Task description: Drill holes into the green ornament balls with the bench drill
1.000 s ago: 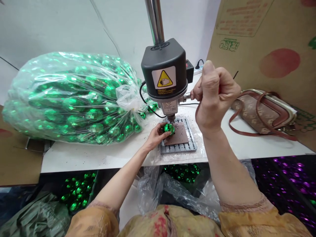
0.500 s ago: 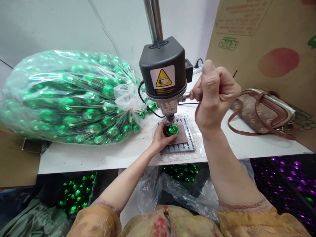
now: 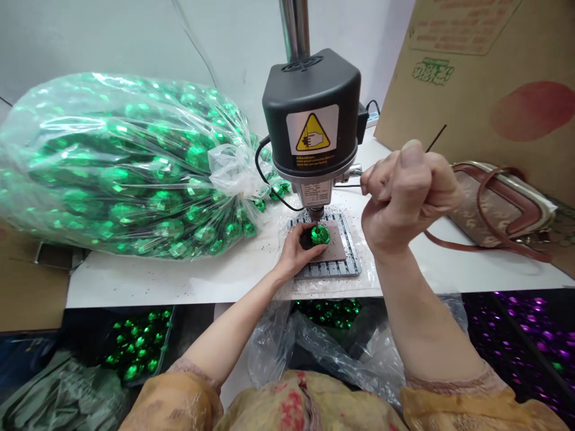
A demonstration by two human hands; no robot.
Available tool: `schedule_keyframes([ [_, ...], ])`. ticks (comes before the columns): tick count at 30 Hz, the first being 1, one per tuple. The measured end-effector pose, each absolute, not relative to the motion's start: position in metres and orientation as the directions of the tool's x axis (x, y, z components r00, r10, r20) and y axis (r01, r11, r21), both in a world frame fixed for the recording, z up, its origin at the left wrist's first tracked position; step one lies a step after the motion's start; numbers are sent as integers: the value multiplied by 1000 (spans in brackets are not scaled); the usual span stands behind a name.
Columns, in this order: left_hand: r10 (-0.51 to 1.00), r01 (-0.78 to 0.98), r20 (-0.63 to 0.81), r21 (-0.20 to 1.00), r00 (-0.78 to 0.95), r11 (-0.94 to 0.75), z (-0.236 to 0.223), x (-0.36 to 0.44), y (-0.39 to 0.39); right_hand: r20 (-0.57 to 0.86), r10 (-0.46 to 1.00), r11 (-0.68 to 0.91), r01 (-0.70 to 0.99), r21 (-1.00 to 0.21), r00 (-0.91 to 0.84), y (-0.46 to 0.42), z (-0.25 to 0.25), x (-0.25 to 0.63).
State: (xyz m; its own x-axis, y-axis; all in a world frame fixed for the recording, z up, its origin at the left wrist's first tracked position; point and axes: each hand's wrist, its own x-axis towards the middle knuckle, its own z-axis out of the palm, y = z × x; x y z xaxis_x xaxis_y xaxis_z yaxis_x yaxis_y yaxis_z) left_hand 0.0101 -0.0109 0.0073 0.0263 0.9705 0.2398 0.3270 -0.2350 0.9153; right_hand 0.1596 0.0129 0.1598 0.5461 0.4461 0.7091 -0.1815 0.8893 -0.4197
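My left hand [image 3: 297, 250] holds a shiny green faceted ball [image 3: 320, 234] between thumb and fingers, over a pinkish-brown board [image 3: 336, 250]. Just above the ball is the chuck [image 3: 315, 212] of a black bench drill press [image 3: 312, 114] with a yellow warning label. Whether the bit touches the ball I cannot tell. My right hand [image 3: 411, 194] is closed in a fist around the feed lever [image 3: 354, 172] at the drill's right side; most of the lever is hidden by the fingers. Beneath the board lies the slotted metal base [image 3: 353, 267], strewn with dark shavings.
A big knotted clear bag of green balls [image 3: 121, 173] fills the left of the white table [image 3: 148, 284]. At right are a patterned handbag [image 3: 498, 206] and a cardboard box [image 3: 476, 72]. Below the edge sit green balls [image 3: 139, 341] and purple balls [image 3: 525, 329].
My left hand brought the green ball rightward under the chuck and turned it. My right hand, on the lever, has shifted right and slightly down. The view has moved a little too.
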Motion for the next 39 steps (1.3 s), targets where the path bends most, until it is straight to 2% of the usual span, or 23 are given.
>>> schedule_keyframes([
  [6, 976, 314, 212, 924, 49, -216, 5, 9, -11, 774, 359, 931, -138, -338, 521, 12, 153, 161],
  [12, 975, 321, 217, 922, 36, -217, 4, 8, -11, 753, 356, 928, -119, -352, 553, 10, 147, 159],
  [22, 971, 345, 237, 910, 29, -232, 5, 9, -12, 744, 311, 946, -118, -301, 592, 15, 137, 159],
  [28, 970, 334, 240, 913, 28, -235, 5, 9, -12, 781, 236, 972, -121, -203, 578, 17, 127, 158],
  [30, 973, 325, 230, 918, 24, -225, 5, 9, -12, 764, 255, 966, -112, -235, 592, 15, 135, 158],
  [32, 975, 325, 220, 921, 25, -216, 5, 9, -11, 725, 325, 936, -96, -339, 608, 15, 152, 159],
  [34, 976, 328, 215, 920, 32, -213, 5, 9, -11, 681, 492, 836, -76, -544, 542, 17, 173, 161],
  [39, 977, 285, 211, 935, 25, -210, 3, 10, -10, 691, 554, 822, -177, -541, 465, 30, 201, 165],
])
